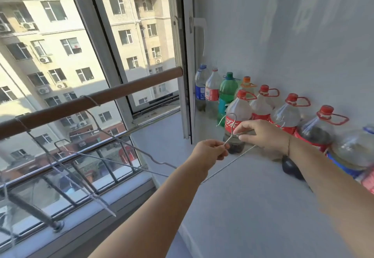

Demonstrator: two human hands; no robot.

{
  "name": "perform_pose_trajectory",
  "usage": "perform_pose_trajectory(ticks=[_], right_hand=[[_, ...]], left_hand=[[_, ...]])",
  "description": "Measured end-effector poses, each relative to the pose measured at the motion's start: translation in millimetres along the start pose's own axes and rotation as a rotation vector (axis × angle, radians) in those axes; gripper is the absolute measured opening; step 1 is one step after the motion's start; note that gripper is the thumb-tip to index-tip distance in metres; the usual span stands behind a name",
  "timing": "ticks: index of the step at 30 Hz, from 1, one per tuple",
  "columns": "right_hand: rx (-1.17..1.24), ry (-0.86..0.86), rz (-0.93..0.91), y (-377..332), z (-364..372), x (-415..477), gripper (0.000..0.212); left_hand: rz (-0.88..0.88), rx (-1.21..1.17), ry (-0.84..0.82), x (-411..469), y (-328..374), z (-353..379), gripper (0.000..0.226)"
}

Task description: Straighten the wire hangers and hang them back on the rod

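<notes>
Beside bottles (287, 116), left hand (210, 151) and right hand (261, 134) pinch one partly-hidden wire hanger (229, 140).

This is looking like an upper-floor flat's glazed balcony. Left of the left hand (210, 151), a round brown clothes rod (125, 90) is carrying thin grey wire hangers (113, 135). Beyond the right hand (262, 134), large clear plastic drink bottles (261, 106) are lining a pale wall (283, 35); tall windows (97, 35) are showing a beige apartment block (50, 45).
</notes>
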State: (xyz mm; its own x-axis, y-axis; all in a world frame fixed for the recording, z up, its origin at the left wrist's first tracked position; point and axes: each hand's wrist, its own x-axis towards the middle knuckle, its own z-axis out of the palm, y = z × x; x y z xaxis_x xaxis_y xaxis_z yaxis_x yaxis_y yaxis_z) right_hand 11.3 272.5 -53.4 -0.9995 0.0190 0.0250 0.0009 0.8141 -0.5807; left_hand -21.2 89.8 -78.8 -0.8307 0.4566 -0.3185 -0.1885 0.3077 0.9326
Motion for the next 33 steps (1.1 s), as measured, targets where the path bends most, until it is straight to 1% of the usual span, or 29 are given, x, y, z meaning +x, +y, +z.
perform_pose_trajectory(ticks=[2,4,6,8,9,10,13,15,20,24,26,27,29,31,33], right_hand=[[0.010,-0.007,0.015,-2,-4,-5,0.006],[-0.005,0.010,0.020,-5,-6,-9,0.005],[-0.020,0.070,0.027,-11,-5,-10,0.004],[0.004,0.136,0.029,-19,-1,-10,0.003],[0.028,0.155,0.022,-25,2,-9,0.003],[0.063,0.169,0.015,-32,6,-8,0.004],[0.193,0.212,-0.013,-58,17,-2,0.009],[0.223,0.261,-0.062,-77,20,6,0.012],[0.278,0.355,-0.158,-121,19,36,0.017],[0.299,0.346,-0.163,-146,20,58,0.016],[0.328,0.322,-0.130,-153,24,68,0.017],[0.347,0.305,-0.105,-154,28,73,0.017],[0.376,0.270,-0.059,-156,37,80,0.017],[0.394,0.245,-0.025,-156,47,86,0.017],[0.377,0.239,-0.007,-156,55,88,0.017]], left_hand=[[0.018,0.008,0.074,0,-1,0,0.015],[0.060,0.043,0.182,0,0,2,0.015],[0.132,0.105,0.335,0,4,2,0.026],[0.209,0.103,0.463,-5,13,3,0.020],[0.233,0.083,0.497,-9,19,2,0.018],[0.241,0.065,0.503,-11,24,0,0.019],[0.236,0.028,0.386,-15,39,-10,0.025],[0.254,-0.005,0.345,-18,52,-21,0.030],[0.295,-0.115,0.409,-17,80,-56,0.026],[0.287,-0.165,0.460,-20,88,-82,0.024],[0.331,-0.149,0.507,-27,85,-93,0.024],[0.376,-0.112,0.553,-32,80,-98,0.025],[0.499,-0.062,0.700,-49,65,-107,0.020],[0.585,-0.092,0.860,-68,47,-117,0.015],[0.608,-0.152,0.992,-82,29,-127,0.016]])
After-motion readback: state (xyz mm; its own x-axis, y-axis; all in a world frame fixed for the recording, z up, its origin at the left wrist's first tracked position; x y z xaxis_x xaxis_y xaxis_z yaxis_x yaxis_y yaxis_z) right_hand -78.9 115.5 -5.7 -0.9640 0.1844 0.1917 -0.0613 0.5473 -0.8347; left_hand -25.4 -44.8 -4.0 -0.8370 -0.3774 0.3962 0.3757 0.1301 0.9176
